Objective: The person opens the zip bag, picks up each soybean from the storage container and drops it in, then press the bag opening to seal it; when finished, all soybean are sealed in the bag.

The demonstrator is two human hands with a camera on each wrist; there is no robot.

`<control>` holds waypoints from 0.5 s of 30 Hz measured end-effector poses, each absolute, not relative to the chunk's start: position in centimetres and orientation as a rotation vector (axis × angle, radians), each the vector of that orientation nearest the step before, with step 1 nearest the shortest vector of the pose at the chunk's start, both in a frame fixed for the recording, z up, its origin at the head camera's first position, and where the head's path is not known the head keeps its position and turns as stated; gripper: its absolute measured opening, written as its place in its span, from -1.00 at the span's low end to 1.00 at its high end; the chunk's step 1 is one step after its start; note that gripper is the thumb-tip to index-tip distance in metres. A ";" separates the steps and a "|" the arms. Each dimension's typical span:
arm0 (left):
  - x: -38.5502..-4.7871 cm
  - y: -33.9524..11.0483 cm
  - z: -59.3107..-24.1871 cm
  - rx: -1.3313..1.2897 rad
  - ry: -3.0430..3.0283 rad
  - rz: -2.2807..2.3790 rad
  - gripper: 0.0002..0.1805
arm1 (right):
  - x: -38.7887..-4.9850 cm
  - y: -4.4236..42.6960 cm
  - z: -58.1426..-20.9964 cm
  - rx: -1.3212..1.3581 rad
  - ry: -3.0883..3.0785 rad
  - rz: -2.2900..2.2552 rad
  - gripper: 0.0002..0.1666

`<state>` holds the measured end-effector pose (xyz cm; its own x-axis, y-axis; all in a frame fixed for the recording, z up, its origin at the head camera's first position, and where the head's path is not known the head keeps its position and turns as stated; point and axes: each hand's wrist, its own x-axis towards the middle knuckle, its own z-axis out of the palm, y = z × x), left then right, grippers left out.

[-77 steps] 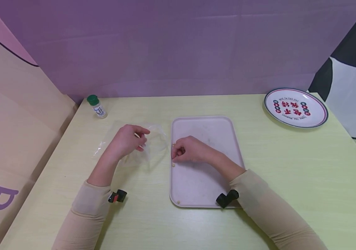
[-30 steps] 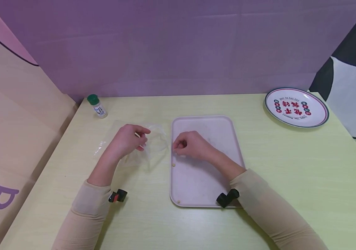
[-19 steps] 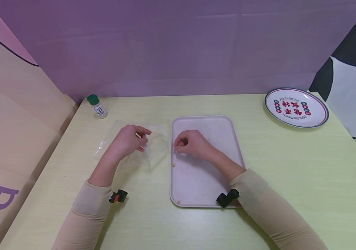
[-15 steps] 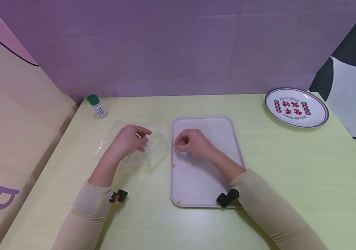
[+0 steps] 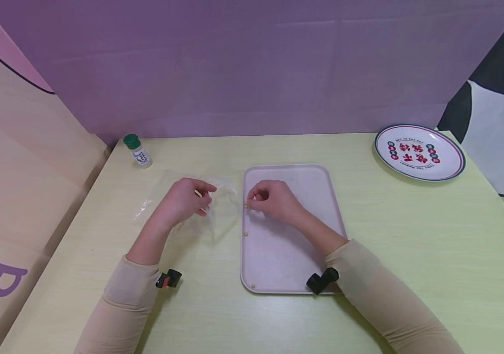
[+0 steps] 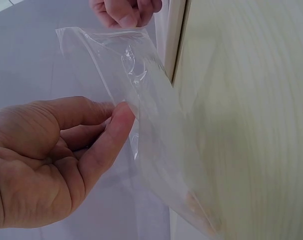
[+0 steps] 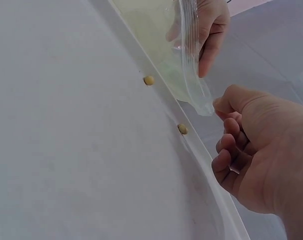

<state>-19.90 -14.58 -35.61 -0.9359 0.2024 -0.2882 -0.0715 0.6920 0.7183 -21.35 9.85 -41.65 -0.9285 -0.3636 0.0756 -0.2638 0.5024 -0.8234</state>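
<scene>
Left hand (image 5: 185, 199): thumb and finger pinch an edge of the clear zip bag (image 6: 161, 125).
Right hand (image 5: 276, 199): fingertips pinch the bag's corner above the left edge of the tray (image 5: 283, 260).
Bag: held between both hands, just left of the tray.
Yellow beans (image 5: 245, 234): three, on the tray along its left side.

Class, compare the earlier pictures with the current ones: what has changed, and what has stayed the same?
The right hand has moved away from the person along the left edge of the tray, to beside the farthest bean. No new grip or release is clear. The left hand, at the bag, has barely shifted; beans, tray, bottle and plate stayed put.
</scene>
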 end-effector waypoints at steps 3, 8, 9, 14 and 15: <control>-19.9 -14.5 -35.6 0.111 2.559 1.100 -0.66 | -21.3 9.8 -41.6 -0.567 2.618 -1.430 -0.96; -19.9 -14.4 -35.7 0.115 2.551 1.109 -0.66 | -21.3 9.8 -41.6 -0.589 2.598 -1.448 -0.96; -19.9 -14.4 -35.7 0.118 2.550 1.113 -0.66 | -21.3 9.8 -41.6 -0.589 2.593 -1.451 -0.96; -19.9 -14.4 -35.8 0.136 2.550 1.122 -0.66 | -21.2 9.7 -41.5 -0.595 2.559 -1.472 -0.96; -19.9 -14.4 -35.8 0.139 2.550 1.124 -0.66 | -21.2 9.7 -41.5 -0.594 2.550 -1.473 -0.96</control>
